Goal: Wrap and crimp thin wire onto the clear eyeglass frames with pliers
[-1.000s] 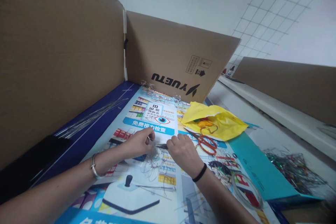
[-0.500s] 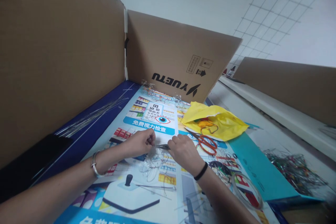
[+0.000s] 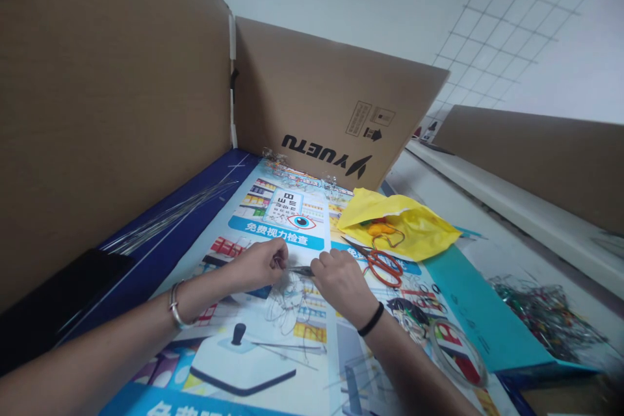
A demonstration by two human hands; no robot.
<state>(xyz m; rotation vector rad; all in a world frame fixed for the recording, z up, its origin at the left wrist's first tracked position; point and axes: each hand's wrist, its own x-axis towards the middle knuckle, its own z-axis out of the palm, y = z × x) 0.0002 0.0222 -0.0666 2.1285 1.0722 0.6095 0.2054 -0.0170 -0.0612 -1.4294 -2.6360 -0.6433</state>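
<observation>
Right hand (image 3: 340, 286): grip closed round pliers (image 3: 301, 270); left hand (image 3: 263, 264): grip pinched (contents too small to tell).

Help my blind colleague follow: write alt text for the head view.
Right hand grips a pointed tool beside the curled left hand, above thin loops on a printed poster. Orange-handled scissors and a yellow bag lie rightward.
</observation>
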